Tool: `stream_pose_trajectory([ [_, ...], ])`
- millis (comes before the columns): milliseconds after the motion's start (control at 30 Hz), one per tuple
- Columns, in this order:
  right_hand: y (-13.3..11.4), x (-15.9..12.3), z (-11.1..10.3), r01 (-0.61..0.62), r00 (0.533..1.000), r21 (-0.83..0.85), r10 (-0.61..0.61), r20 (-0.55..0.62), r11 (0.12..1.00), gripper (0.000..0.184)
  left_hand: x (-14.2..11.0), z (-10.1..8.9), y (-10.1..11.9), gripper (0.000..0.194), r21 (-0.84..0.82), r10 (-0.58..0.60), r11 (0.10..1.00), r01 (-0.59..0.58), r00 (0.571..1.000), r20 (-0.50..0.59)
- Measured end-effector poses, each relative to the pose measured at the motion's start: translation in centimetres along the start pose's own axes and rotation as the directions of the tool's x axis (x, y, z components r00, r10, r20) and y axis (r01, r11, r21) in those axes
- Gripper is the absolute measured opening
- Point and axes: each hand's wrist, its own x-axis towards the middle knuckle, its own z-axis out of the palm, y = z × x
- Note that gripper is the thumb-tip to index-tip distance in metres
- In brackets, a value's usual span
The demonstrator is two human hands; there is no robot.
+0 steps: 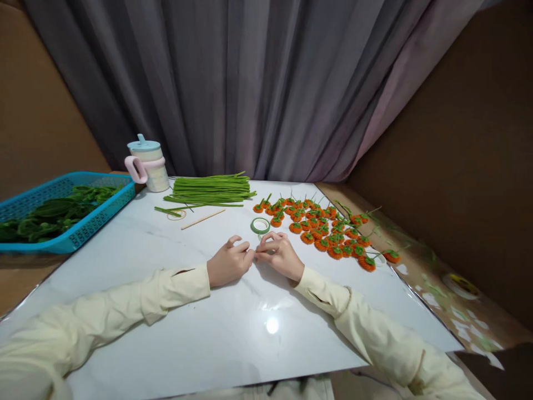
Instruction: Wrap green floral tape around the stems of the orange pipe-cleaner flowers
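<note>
My left hand (231,263) and my right hand (281,256) meet over the middle of the white tabletop, fingertips touching. Both are closed in a pinch; whatever lies between the fingertips is too small to make out. Just beyond them sits a roll of green tape (253,227), and a pale green bit, perhaps its loose end, shows by my right fingers. Many small fuzzy orange pieces with green tops and thin stems (307,238) are spread to the right. Behind to the left lies a bundle of green fuzzy stems (208,190), with a thin wooden stick (202,219) in front of it.
A blue plastic basket (70,244) holding green leaf shapes stands at the left. Near it is a tumbler (156,175) with a pink handle and blue lid. Paper scraps (431,300) and a round yellow-and-black item (462,284) lie at the right. A grey curtain (241,89) hangs behind.
</note>
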Motion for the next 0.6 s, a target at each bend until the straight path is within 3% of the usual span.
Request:
stream_pose_trajectory([
  [100,-0.4,0.1,0.0,0.009,1.0,-0.027,-0.009,0.009,1.0,0.013,0.3,0.1,0.2,0.02,0.017,0.009,1.0,-0.009,0.999,-0.037],
  [233,-0.6,-0.1,0.3,0.122,0.992,-0.104,-0.124,-0.017,0.987,0.018,0.7,0.1,0.4,0.023,0.035,0.023,0.999,-0.021,0.998,-0.063],
  [433,-0.6,-0.5,0.8,0.354,0.921,-0.346,-0.389,-0.035,0.869,0.018,1.1,0.0,0.9,0.023,0.038,-0.014,0.999,0.016,0.997,-0.071],
  [600,-0.4,-0.5,0.8,0.411,0.884,-0.444,-0.468,-0.021,0.796,0.018,1.2,0.0,1.0,0.023,0.044,-0.02,0.999,0.023,0.997,-0.072],
])
